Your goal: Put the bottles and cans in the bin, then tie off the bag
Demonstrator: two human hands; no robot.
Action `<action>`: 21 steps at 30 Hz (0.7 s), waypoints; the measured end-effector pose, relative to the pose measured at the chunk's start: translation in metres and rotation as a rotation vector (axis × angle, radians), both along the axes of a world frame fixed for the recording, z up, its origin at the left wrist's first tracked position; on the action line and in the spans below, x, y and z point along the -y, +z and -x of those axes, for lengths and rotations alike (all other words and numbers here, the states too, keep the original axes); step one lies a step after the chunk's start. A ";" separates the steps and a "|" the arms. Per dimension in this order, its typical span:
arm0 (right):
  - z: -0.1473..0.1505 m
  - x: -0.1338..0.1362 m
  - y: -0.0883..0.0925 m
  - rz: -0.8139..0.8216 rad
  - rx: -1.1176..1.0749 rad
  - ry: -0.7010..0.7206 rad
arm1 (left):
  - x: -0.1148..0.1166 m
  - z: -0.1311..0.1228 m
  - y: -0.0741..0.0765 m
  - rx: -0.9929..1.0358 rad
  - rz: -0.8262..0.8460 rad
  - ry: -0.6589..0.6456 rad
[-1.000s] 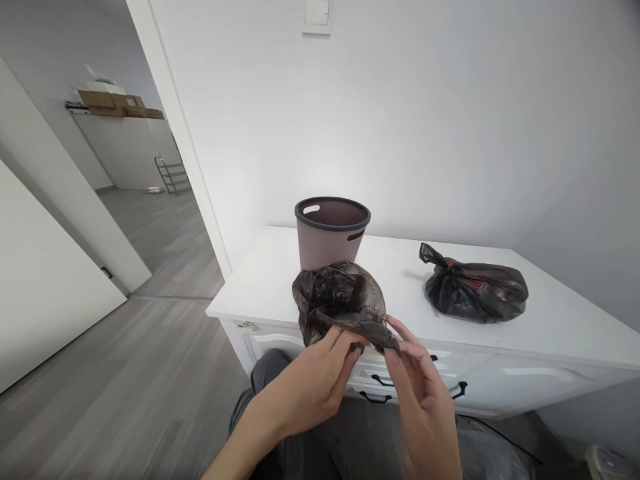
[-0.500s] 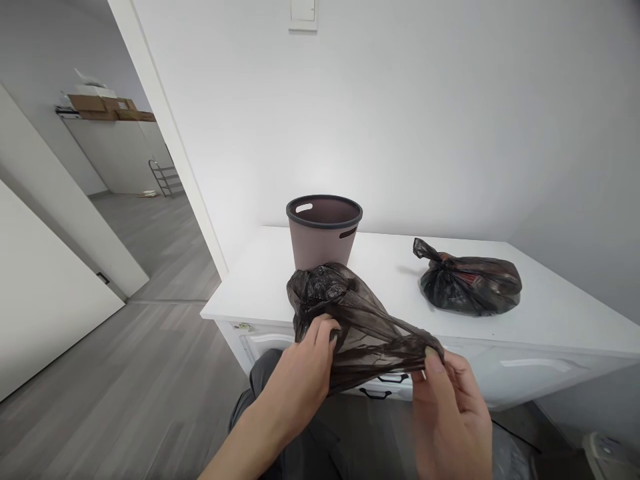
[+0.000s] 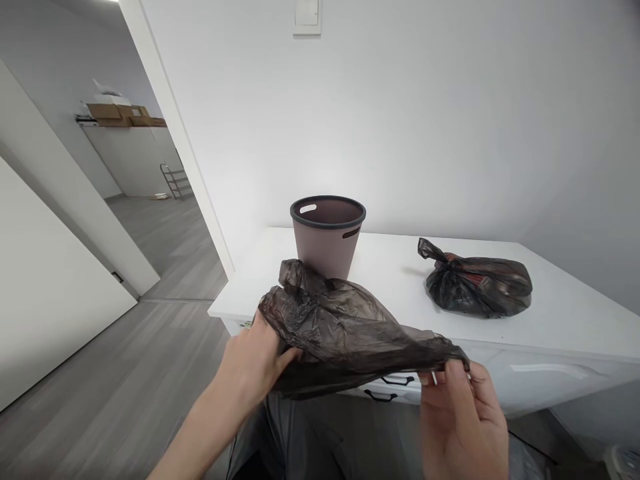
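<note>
A thin, see-through black plastic garbage bag point(image 3: 350, 330) stretches between my two hands in front of the cabinet. My left hand point(image 3: 255, 360) grips its left side, with the fingers partly hidden in the folds and the thumb lying on the near side. At the bag's right end, my right hand point(image 3: 465, 413) pinches a gathered corner between thumb and fingers. Behind the bag stands an upright mauve trash can point(image 3: 325, 250) with a dark rim and handle slots; the bag hides its lower part. Its inside looks bare of any liner.
A knotted, filled black bag point(image 3: 480, 287) lies on the right of the white cabinet top point(image 3: 390, 293). Black drawer handles point(image 3: 381, 396) show below. On the left are a door point(image 3: 50, 287) and a doorway, with cardboard boxes point(image 3: 115, 115) beyond. A light switch point(image 3: 307, 13) is on the wall.
My left hand has moved left and the bag is spread wider between my hands. My right hand keeps its pinch and has shifted slightly right. The trash can stays in place.
</note>
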State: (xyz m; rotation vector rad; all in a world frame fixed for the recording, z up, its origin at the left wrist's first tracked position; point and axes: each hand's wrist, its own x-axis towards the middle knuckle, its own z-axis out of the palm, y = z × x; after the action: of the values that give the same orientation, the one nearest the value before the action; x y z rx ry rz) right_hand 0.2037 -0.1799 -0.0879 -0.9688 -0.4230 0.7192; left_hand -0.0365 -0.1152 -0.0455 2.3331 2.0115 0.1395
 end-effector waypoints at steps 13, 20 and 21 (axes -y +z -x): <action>-0.009 -0.005 0.018 -0.048 -0.237 0.061 | -0.006 0.037 0.058 -0.148 -0.247 0.351; -0.016 -0.012 0.006 -0.152 -0.100 0.089 | 0.031 0.019 0.097 -0.072 -0.648 0.371; -0.018 -0.009 0.009 -0.142 -0.029 0.106 | 0.037 0.015 0.103 -0.060 -0.705 0.364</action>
State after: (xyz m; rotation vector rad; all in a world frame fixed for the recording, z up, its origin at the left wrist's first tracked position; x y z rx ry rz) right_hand 0.2215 -0.1709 -0.0787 -0.8058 -0.4961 0.7870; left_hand -0.0516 -0.1521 0.0579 2.2521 2.7366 0.9441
